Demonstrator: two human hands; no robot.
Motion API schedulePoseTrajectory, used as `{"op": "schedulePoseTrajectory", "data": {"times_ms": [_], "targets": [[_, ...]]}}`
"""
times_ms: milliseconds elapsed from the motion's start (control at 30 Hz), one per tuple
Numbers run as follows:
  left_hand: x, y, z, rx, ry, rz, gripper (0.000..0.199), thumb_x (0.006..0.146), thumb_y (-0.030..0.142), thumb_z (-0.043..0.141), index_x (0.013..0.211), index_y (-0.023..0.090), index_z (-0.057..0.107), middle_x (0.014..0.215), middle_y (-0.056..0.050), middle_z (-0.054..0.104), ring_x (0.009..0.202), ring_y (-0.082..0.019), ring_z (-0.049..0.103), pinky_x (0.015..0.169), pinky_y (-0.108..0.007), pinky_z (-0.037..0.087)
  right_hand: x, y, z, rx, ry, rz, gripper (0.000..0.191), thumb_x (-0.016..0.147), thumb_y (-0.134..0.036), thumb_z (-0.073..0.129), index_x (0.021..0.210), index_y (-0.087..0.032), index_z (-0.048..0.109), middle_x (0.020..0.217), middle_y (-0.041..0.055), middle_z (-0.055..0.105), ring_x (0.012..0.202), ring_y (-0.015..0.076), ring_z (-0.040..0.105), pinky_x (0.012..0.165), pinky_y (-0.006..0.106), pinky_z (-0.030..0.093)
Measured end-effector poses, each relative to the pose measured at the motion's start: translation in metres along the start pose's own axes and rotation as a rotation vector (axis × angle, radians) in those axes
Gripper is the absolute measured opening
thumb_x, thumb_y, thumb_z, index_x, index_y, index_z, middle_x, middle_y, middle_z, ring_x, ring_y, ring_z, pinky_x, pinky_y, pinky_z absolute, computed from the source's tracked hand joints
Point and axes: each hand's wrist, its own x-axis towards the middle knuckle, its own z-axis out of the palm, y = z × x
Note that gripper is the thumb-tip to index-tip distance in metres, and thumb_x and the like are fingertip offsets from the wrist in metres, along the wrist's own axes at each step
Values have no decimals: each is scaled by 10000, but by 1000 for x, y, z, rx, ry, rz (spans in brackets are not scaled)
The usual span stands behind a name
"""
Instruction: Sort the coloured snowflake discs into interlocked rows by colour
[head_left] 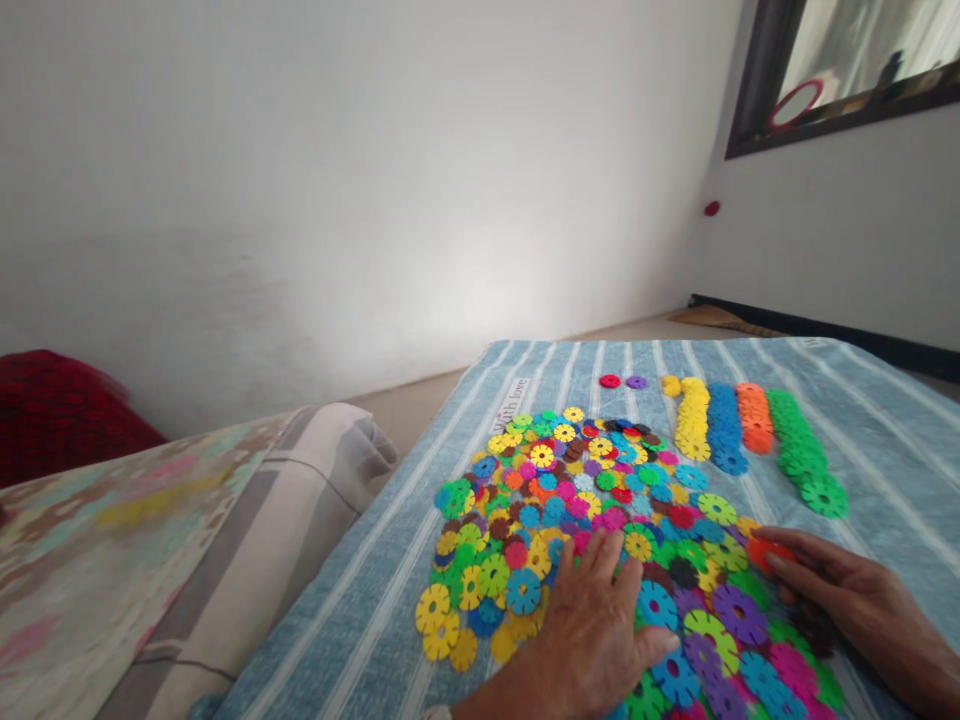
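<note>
Many flat, notched plastic discs in mixed colours form a wide pile on a blue striped cloth. My left hand lies palm down on the near middle of this pile, fingers stretched out and thumb apart, with no disc visibly gripped. At the pile's right edge, my right hand pinches an orange disc between thumb and fingers. Beyond it, discs overlap in single-colour rows: yellow, blue, orange and green.
A red disc and a purple disc lie singly near the cloth's far edge, beside a small yellow group. A bed with a patterned cover stands at the left. A white wall rises behind.
</note>
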Motion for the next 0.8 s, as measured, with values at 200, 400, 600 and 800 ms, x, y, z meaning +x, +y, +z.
{"op": "schedulePoseTrajectory", "data": {"times_ms": [200, 400, 600, 800], "targets": [[17, -24, -23, 105, 175, -159, 238, 918, 330, 431, 1018, 210, 610, 1127, -77, 630, 1075, -230, 557, 974, -404, 418, -3, 0, 2, 22, -4, -20, 722, 623, -618, 706, 1180, -175, 585, 553, -34, 537, 405, 117, 450, 343, 244, 374], [37, -81, -54, 252, 338, -445, 154, 870, 183, 474, 859, 184, 628, 899, -68, 635, 941, -219, 572, 848, -318, 431, -5, -1, 6, 13, 25, -76, 686, 631, -619, 704, 1148, -180, 607, 555, -43, 523, 385, 101, 429, 325, 227, 360], [40, -82, -55, 299, 373, -420, 139, 844, 158, 484, 843, 179, 622, 828, -8, 572, 923, -193, 553, 806, -263, 400, -4, -2, 6, 27, 0, -54, 688, 616, -603, 716, 1140, -171, 605, 543, -42, 534, 381, 108, 445, 323, 233, 368], [44, -83, -52, 248, 393, -393, 139, 809, 118, 489, 730, 184, 582, 799, 0, 542, 883, -180, 534, 773, -254, 381, -7, -4, 11, 31, 61, -108, 620, 649, -579, 695, 1109, -169, 620, 540, -45, 520, 369, 83, 408, 315, 206, 331]]}}
